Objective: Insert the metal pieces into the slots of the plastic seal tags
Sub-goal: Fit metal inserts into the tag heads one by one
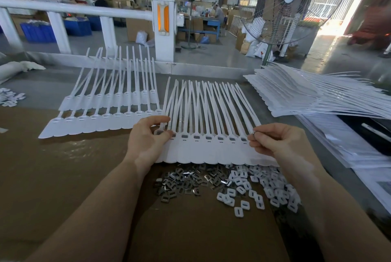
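Note:
A joined strip of white plastic seal tags (211,149) lies across the brown table in front of me, its long tails fanning away. Several of its slots hold dark metal pieces. My left hand (146,139) grips the strip's left end, thumb and fingers around the first tag's head. My right hand (275,139) pinches a small metal piece (253,132) between thumb and fingertips, just above the strip's right end. A loose heap of metal pieces (186,181) lies on the table near me, below the strip.
Small white plastic caps (260,185) are piled right of the metal heap. Two more tag strips (101,118) lie at the left, and a stack of strips (306,97) at the right. A white railing (163,18) and a standing fan (281,8) stand beyond the table.

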Tool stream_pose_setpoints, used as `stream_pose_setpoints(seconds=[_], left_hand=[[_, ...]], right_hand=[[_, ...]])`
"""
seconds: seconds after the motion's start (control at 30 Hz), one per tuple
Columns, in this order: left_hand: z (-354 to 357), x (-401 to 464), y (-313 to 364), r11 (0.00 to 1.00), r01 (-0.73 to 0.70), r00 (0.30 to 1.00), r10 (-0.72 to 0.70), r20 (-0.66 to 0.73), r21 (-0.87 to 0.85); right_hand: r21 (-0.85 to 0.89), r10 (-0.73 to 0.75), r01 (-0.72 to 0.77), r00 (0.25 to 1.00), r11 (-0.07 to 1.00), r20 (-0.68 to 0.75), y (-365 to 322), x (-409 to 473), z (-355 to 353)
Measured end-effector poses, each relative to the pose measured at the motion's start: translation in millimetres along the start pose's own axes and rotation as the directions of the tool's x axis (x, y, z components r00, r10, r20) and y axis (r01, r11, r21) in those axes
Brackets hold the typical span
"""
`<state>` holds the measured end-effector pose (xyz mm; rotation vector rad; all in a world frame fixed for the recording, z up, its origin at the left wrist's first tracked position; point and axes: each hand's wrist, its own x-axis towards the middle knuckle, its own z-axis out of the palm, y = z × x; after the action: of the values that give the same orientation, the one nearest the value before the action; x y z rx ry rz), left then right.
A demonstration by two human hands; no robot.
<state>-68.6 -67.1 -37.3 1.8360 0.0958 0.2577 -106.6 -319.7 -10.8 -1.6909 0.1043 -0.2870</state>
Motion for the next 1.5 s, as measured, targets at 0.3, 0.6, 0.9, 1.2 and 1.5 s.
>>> stream_pose_setpoints(seconds=[0.3,0.6,0.9,1.2,1.5], left_hand=[[-0.3,0.5,-0.8,1.0,0.005,1.0,-0.005,0.004,-0.008],[0.2,1.1,-1.5,1.0,-0.01,1.0,0.01,-0.005,0.005],[-0.2,1.4,-1.9,0.999,-0.035,0.999,0.035,-0.011,0.04],[-0.2,1.7,-1.3,0.998,-0.027,1.0,0.028,-0.013,0.057],[-0.6,1.9,-2.4,0.999,-0.028,0.999,0.029,-0.014,0.046]], right_hand=[[-0.212,-0.057,0.028,0.989,0.977,-0.133,2.0,10.5,-19.8],[-0.557,-0.113,0.007,0.981,0.831,-0.156,0.7,21.4,-29.9],[-0.704,-0.079,0.024,0.996,0.709,-0.045,4.0,27.4,-28.4],[-0.814,-0.049,0.028,0.999,0.58,-0.001,5.7,31.6,-26.1],[-0.827,-0.112,0.03,0.993,0.562,-0.04,1.4,25.1,-24.1]])
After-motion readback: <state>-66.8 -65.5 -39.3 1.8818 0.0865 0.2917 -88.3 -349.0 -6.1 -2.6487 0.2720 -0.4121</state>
